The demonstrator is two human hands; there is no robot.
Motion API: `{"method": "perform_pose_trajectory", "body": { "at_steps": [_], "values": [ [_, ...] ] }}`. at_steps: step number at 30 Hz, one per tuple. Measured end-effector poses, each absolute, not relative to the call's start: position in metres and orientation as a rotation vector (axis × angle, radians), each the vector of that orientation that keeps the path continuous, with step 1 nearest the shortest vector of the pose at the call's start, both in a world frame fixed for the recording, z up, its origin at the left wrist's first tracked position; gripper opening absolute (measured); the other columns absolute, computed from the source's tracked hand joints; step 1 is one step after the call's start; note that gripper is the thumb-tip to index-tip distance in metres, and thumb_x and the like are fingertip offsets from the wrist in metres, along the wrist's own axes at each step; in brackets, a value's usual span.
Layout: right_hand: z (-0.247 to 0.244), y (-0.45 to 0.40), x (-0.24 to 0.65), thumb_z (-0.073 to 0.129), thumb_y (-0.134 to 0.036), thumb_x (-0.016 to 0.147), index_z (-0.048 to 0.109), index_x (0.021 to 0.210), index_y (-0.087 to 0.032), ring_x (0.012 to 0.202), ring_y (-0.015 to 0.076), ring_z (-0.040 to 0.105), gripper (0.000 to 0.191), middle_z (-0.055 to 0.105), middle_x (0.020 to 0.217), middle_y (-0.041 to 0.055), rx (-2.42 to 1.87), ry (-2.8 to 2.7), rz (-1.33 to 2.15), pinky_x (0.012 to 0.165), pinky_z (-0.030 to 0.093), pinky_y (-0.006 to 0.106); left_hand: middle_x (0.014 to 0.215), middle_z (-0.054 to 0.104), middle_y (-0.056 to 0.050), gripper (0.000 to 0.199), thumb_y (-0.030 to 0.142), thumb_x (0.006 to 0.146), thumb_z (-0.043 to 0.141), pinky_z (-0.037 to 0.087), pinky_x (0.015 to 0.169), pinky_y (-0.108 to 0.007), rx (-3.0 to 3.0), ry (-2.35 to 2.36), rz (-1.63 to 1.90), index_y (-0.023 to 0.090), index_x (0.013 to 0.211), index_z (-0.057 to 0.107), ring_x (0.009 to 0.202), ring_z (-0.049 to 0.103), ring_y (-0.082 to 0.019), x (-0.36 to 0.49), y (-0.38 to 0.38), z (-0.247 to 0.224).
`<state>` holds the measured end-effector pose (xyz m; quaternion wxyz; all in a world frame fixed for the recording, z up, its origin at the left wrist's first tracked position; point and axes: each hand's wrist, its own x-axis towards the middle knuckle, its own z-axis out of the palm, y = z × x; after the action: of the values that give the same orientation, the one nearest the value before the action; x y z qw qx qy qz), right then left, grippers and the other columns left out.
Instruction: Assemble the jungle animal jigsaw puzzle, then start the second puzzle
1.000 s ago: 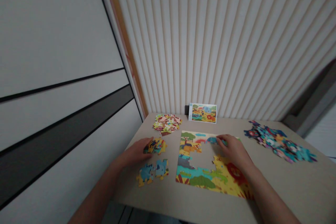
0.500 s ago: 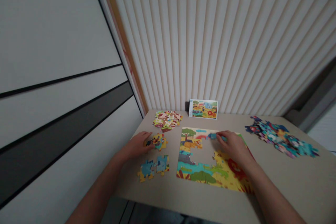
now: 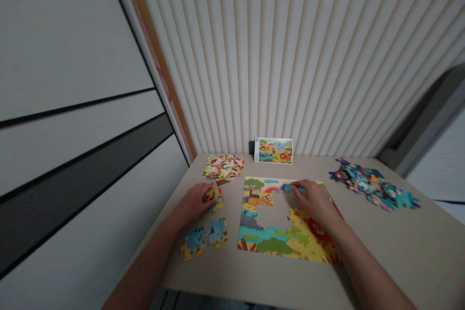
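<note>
A partly assembled animal puzzle (image 3: 274,246) lies on the table, with a gap in its middle. Over its upper right part is my right hand (image 3: 314,198), fingers pinched on a blue puzzle piece (image 3: 286,188) at the gap's top edge. To the left, my left hand (image 3: 196,201) rests with its fingers on a small group of yellow puzzle pieces (image 3: 218,198); whether it grips one is hidden. Below that hand lie blue elephant pieces (image 3: 195,240) and another blue piece (image 3: 217,231).
A picture card (image 3: 274,150) stands at the back of the table (image 3: 254,278). One pile of pink and green pieces (image 3: 224,166) lies back left, and a teal and purple pile (image 3: 374,185) at right. A pleated curtain hangs behind.
The view has shifted slightly, moving the table leftward in the picture. My left hand's fingers have drawn closer together over the yellow pieces. My right hand stays at the blue piece.
</note>
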<state>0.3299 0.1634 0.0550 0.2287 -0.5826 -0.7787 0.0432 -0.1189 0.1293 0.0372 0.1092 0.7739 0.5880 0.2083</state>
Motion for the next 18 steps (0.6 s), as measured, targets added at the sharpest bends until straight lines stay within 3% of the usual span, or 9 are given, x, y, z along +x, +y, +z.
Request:
{"method": "perform_pose_trajectory", "body": {
  "at_steps": [4, 7, 10, 12, 18],
  "values": [
    [0.061, 0.159, 0.328, 0.049, -0.039, 0.100, 0.078, 0.108, -0.020, 0.103, 0.0284, 0.069, 0.036, 0.077, 0.112, 0.0127, -1.613, -2.119, 0.120, 0.092, 0.045, 0.035, 0.136, 0.063, -0.013, 0.055, 0.039, 0.090, 0.066, 0.046, 0.109, -0.045, 2.276, 1.679, 0.725, 0.021, 0.142, 0.058, 0.124, 0.060, -0.030, -0.108, 0.128, 0.038],
    [0.061, 0.158, 0.327, 0.049, -0.039, 0.100, 0.078, 0.108, -0.021, 0.103, 0.0281, 0.070, 0.035, 0.078, 0.111, 0.0118, -1.605, -2.111, 0.128, 0.092, 0.045, 0.035, 0.123, 0.067, -0.010, 0.051, 0.034, 0.089, 0.066, 0.053, 0.099, -0.042, 2.216, 1.654, 0.855, 0.022, 0.138, 0.063, 0.111, 0.065, -0.028, -0.100, 0.127, 0.042],
    [0.057, 0.160, 0.327, 0.051, -0.039, 0.099, 0.078, 0.107, -0.022, 0.103, 0.0284, 0.070, 0.034, 0.078, 0.110, 0.0112, -1.582, -2.098, 0.158, 0.092, 0.046, 0.036, 0.109, 0.070, -0.007, 0.037, 0.038, 0.090, 0.065, 0.057, 0.085, -0.037, 2.035, 1.580, 1.003, 0.023, 0.123, 0.071, 0.094, 0.068, -0.023, -0.091, 0.123, 0.051],
    [0.055, 0.160, 0.326, 0.051, -0.040, 0.098, 0.078, 0.106, -0.021, 0.103, 0.0287, 0.070, 0.034, 0.078, 0.109, 0.0117, -1.543, -2.077, 0.205, 0.093, 0.046, 0.037, 0.106, 0.072, -0.006, 0.029, 0.042, 0.089, 0.068, 0.058, 0.083, -0.035, 1.879, 1.483, 1.076, 0.022, 0.110, 0.074, 0.093, 0.070, -0.023, -0.082, 0.121, 0.060],
    [0.065, 0.148, 0.311, 0.054, -0.046, 0.098, 0.079, 0.105, -0.019, 0.095, 0.0262, 0.070, 0.037, 0.078, 0.106, 0.0104, -1.309, -1.938, 0.609, 0.087, 0.050, 0.036, 0.089, 0.073, -0.004, 0.036, 0.050, 0.080, 0.079, 0.057, 0.072, -0.030, 1.482, 1.176, 1.185, 0.018, 0.095, 0.069, 0.082, 0.071, -0.020, -0.020, 0.128, 0.081]
  ]
}}
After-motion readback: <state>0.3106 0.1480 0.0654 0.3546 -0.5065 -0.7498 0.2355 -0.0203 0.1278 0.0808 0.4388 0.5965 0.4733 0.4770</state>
